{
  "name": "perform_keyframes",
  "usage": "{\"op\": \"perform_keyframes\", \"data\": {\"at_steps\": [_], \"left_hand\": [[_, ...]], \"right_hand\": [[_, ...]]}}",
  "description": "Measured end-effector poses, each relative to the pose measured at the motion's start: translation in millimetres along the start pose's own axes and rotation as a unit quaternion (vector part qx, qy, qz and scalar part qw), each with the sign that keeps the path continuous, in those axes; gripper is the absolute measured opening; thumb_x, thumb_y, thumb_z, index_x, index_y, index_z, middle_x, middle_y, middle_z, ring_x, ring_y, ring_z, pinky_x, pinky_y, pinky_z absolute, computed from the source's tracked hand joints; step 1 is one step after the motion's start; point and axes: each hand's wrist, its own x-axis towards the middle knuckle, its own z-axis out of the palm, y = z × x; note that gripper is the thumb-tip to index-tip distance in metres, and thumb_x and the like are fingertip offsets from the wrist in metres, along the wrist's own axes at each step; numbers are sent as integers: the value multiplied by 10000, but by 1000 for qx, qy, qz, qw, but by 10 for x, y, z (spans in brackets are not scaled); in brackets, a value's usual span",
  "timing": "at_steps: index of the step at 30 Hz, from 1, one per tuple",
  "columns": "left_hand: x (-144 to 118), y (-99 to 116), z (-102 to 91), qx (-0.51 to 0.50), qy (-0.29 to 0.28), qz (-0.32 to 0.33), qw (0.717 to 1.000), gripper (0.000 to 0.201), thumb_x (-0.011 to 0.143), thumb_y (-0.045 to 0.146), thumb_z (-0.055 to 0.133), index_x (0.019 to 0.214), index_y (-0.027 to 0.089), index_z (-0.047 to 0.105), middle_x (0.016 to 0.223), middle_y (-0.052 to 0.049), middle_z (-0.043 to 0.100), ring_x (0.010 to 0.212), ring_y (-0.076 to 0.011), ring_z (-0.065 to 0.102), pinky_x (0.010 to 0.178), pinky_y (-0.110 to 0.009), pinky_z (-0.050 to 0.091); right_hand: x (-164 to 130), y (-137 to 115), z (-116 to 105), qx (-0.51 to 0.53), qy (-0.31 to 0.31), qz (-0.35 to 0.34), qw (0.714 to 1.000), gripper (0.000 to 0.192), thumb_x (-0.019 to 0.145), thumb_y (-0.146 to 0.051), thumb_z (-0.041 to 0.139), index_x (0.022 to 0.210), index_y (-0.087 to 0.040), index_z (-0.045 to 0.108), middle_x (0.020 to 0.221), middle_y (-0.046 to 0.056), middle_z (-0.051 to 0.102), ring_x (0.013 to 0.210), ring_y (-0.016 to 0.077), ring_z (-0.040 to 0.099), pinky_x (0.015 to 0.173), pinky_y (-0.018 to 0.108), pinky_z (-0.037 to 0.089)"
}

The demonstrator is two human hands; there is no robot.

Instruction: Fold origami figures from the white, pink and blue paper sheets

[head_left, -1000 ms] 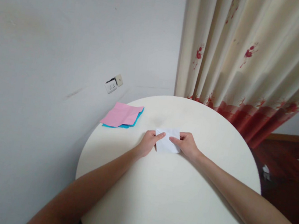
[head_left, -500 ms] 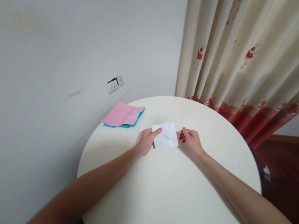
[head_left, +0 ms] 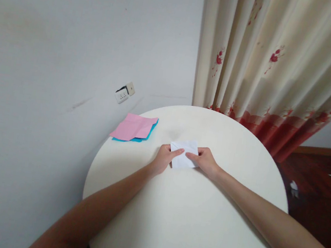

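Left hand [head_left: 165, 159] and right hand [head_left: 205, 160] both pinch the white paper [head_left: 182, 159], fingertips pressed flat on it at mid-surface [head_left: 188, 225]. Paper is small and already folded down, creases showing; how much folding remains, cannot tell. Pink sheet [head_left: 132, 127] over blue sheet [head_left: 148, 134] lie untouched, well apart at left edge.

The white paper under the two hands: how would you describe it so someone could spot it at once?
On the round cream table, look toward the far side, near the middle. The small folded white paper lies there, with the left hand and right hand pressing on it. The pink sheet on the blue sheet lies untouched at the table's left edge.
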Motion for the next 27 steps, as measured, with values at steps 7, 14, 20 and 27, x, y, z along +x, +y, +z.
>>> {"op": "perform_keyframes", "data": {"at_steps": [7, 14, 20, 27], "left_hand": [[49, 42, -25, -59, 31, 38, 997, 342, 697, 449, 787, 749, 118, 720, 759, -69, 713, 683, -171, 647, 660, -285, 485], [103, 132, -86, -121, 91, 58, 987, 372, 730, 448, 754, 890, 113, 732, 837, -76, 712, 740, -153, 639, 708, -279, 473], [75, 122, -58, -124, 35, 60, 990, 299, 729, 379, 747, 891, 127, 735, 900, -84, 722, 819, -184, 651, 744, -291, 478], [50, 87, -43, -99, 21, 79, 992, 211, 713, 329, 755, 788, 133, 730, 817, -54, 705, 752, -160, 620, 717, -279, 478]], "right_hand": [[-36, -76, -22, 19, -1, 7, 1000, 379, 579, -420, 821, 762, -96, 747, 721, 70, 711, 591, 163, 596, 560, 277, 438], [-19, -80, -35, 32, 19, 24, 999, 398, 566, -391, 838, 799, -80, 752, 781, 115, 732, 614, 175, 619, 560, 286, 456], [-13, -74, -45, 47, 22, 14, 999, 414, 550, -405, 846, 788, -81, 747, 763, 106, 727, 608, 167, 603, 570, 284, 441], [-16, -56, -53, 41, 7, 11, 999, 438, 583, -470, 823, 769, -82, 741, 733, 91, 711, 602, 160, 581, 563, 279, 409]]}}
